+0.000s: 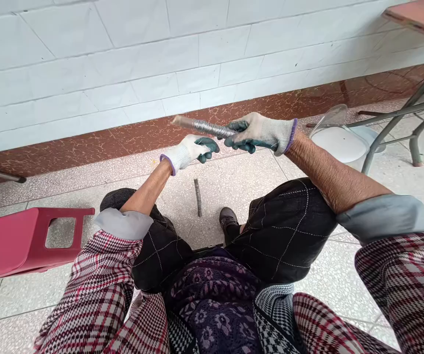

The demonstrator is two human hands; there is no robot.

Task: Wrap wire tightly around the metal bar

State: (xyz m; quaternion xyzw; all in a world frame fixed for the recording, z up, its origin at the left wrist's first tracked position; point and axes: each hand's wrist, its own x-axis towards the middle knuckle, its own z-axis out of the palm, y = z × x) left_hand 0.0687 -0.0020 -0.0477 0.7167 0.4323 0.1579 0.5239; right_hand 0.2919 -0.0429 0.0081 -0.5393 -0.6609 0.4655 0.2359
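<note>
White tiled wall (141, 64), speckled floor (241, 179). Wire-wrapped rod (212, 128) held above floor, long axis near level, tan tip (181, 121) pointing left. Right hand (261, 132) closed round right end; left hand (191, 150) just below, fingers half curled, contents unclear. Shorter rod (197, 197) on floor.

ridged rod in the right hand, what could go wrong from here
The ridged rod might tip or slip: the right hand grips only one end, and the far end juts out unsupported. The second ridged rod, lying on the floor near the shoe, could roll underfoot if stepped on.
</note>
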